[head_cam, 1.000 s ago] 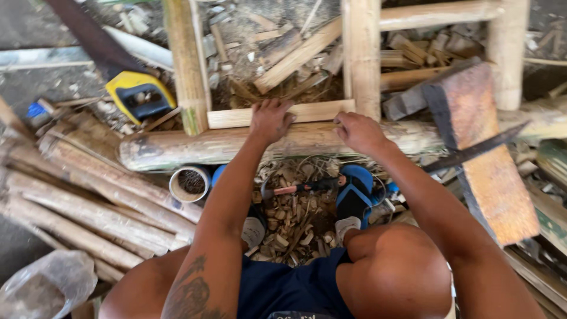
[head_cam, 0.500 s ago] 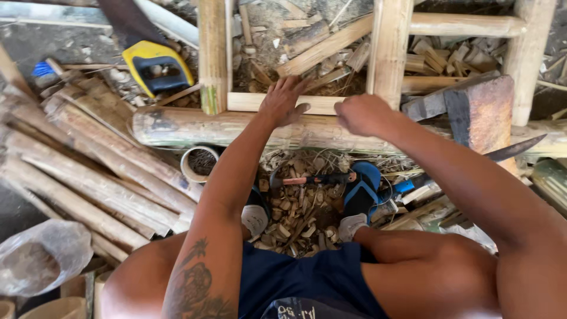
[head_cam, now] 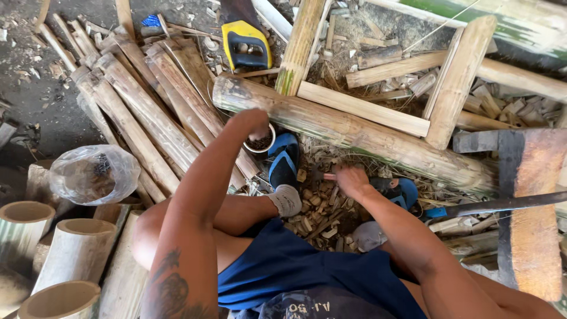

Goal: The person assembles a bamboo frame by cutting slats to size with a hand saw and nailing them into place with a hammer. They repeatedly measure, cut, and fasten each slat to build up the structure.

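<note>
Left to right.

My left hand (head_cam: 251, 123) is curled, fingers dipped into the small round cup (head_cam: 260, 143). It looks like I'm pinching something out of it, but I can't tell what; fingertips are hidden. The cup sits on the ground just below the big bamboo pole (head_cam: 354, 131), touching the blue sandal (head_cam: 283, 159). Contents are dark and small, probably nails or pegs. The cup is light and tips easily, so I'd reach straight down and not drag it.

My right hand (head_cam: 351, 180) is closed over a tool (head_cam: 326, 176) lying on the wood chips (head_cam: 316, 207) between my feet. A reddish shaft pokes out left of the fist; head or blade not visible. It reads as stiff and moderately heavy. Best grip is mid-shaft, as I have it.

The big bamboo pole lies slanted across in front of me, mottled green-brown, rigid, heavy, skin likely slick. The pale split-bamboo frame (head_cam: 363, 107) rests on it.

Further off: split bamboo strips (head_cam: 142, 106) stacked left, yellow-handled saw (head_cam: 245, 44) at top, wooden chopping block (head_cam: 531, 207) far right with a long blade (head_cam: 502, 204) across it.
</note>
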